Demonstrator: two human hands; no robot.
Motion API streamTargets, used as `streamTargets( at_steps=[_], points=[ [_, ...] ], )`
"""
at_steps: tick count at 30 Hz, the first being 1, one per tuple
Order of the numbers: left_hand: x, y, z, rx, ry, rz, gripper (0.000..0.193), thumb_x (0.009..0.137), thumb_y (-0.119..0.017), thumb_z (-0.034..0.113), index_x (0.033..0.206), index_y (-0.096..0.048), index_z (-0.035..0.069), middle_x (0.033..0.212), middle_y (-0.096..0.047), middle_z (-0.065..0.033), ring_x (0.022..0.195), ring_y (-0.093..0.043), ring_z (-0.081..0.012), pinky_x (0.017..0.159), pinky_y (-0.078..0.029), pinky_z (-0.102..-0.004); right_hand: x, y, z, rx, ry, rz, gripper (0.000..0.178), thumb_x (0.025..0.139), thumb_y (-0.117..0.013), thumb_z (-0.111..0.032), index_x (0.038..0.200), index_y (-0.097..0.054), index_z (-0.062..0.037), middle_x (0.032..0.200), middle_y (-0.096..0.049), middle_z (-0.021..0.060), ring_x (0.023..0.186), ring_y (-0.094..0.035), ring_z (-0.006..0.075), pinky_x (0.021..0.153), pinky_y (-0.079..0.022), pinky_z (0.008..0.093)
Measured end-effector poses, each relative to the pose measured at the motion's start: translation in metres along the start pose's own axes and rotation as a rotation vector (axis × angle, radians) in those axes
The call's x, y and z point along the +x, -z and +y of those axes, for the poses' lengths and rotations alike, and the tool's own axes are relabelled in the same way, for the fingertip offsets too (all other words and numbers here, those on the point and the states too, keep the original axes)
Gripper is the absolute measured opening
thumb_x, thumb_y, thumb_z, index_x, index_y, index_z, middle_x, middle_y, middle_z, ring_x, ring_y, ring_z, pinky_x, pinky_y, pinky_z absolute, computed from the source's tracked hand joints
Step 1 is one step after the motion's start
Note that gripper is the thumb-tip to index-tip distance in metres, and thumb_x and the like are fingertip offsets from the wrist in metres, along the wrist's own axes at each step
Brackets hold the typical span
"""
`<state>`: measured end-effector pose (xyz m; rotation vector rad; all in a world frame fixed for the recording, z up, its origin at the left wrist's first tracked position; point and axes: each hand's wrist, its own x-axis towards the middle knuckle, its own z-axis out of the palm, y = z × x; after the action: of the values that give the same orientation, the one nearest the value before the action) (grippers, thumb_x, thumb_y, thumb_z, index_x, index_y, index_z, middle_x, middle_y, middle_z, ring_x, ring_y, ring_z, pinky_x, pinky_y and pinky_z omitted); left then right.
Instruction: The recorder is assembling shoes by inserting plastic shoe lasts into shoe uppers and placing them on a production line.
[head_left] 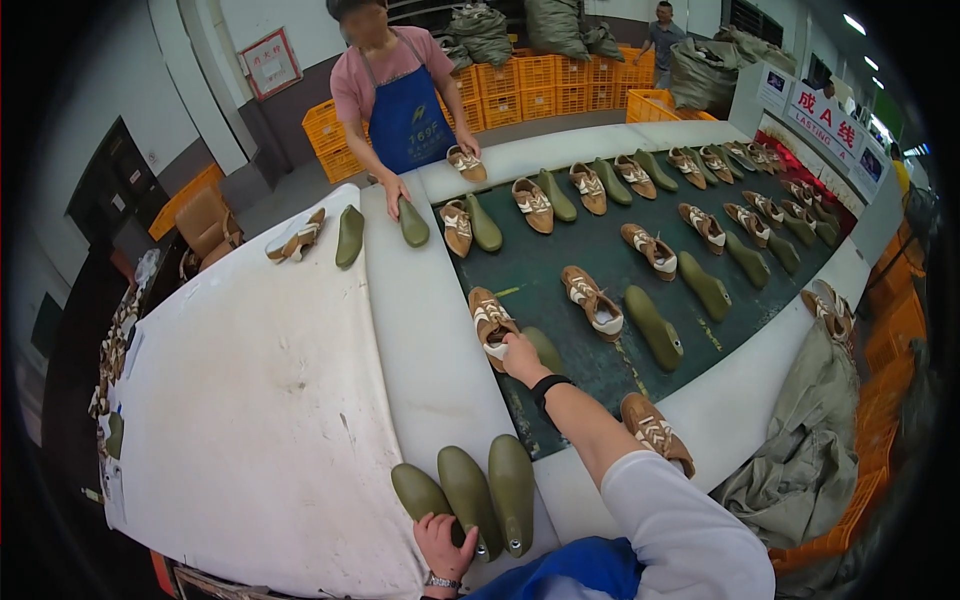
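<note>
My right hand (522, 360) reaches over the green belt with its fingers closed on the heel of a brown and white sneaker (490, 314). An olive-green shoe last (543, 349) lies just beside that hand, partly hidden by it. Down at the near edge, my left hand (445, 548) is curled round the heel end of another shoe last (419, 490). Two more lasts, a middle one (465, 492) and a right one (511, 485), lie close alongside it. Right of my forearm sits a brown sneaker (655, 430), partly covered by my arm.
Rows of sneakers and lasts stand on the green belt (590, 255). Across the table, a person in a blue apron (408, 115) touches a last (413, 222) and a sneaker (466, 164). Orange crates (535, 85) line the back; grey sacking (800, 450) hangs at the right.
</note>
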<state>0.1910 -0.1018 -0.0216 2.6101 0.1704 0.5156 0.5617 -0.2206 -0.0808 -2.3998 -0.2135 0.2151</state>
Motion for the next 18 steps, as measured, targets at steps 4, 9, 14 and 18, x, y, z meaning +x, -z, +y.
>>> streamTargets(
  at_steps=[4,9,14,18],
  points=[
    [0.004,-0.003,-0.003,-0.025,-0.021,-0.013,0.037,0.063,-0.073,0.025,0.089,-0.056,0.005,0.093,-0.056,-0.0109,0.098,-0.047,-0.0343,0.088,-0.036,-0.0459,-0.002,0.014,0.001,-0.007,0.127,0.068,0.041,0.074,-0.055,0.001,0.114,-0.052,-0.0066,0.12,-0.046,0.0172,0.107,-0.048,0.037,0.091,-0.041,0.0414],
    [-0.01,0.008,-0.005,-0.012,0.012,-0.023,0.03,0.075,-0.067,0.024,0.093,-0.058,0.001,0.098,-0.057,-0.018,0.101,-0.047,-0.0378,0.091,-0.036,-0.0458,-0.056,0.056,0.0,0.094,0.462,-0.105,0.035,0.074,-0.055,-0.005,0.109,-0.055,-0.0037,0.107,-0.057,0.0179,0.102,-0.053,0.0338,0.088,-0.043,0.0402],
    [-0.015,0.003,-0.019,0.012,-0.031,0.037,0.031,0.067,-0.07,0.022,0.088,-0.056,0.004,0.094,-0.056,-0.0128,0.1,-0.046,-0.036,0.089,-0.036,-0.0449,-0.167,0.188,0.028,-0.081,0.294,-0.337,0.035,0.073,-0.056,-0.015,0.108,-0.059,-0.0098,0.091,-0.064,0.0113,0.089,-0.06,0.0285,0.077,-0.048,0.0384],
    [-0.004,-0.007,-0.022,-0.03,-0.048,-0.025,0.031,0.073,-0.067,0.024,0.089,-0.055,0.001,0.093,-0.054,-0.0162,0.099,-0.045,-0.0377,0.09,-0.035,-0.0468,-0.223,0.244,0.125,-0.318,-0.011,-0.279,0.055,0.065,-0.07,-0.029,0.115,-0.057,-0.0097,0.105,-0.062,0.0145,0.093,-0.06,0.0326,0.08,-0.048,0.0386]
  ],
)
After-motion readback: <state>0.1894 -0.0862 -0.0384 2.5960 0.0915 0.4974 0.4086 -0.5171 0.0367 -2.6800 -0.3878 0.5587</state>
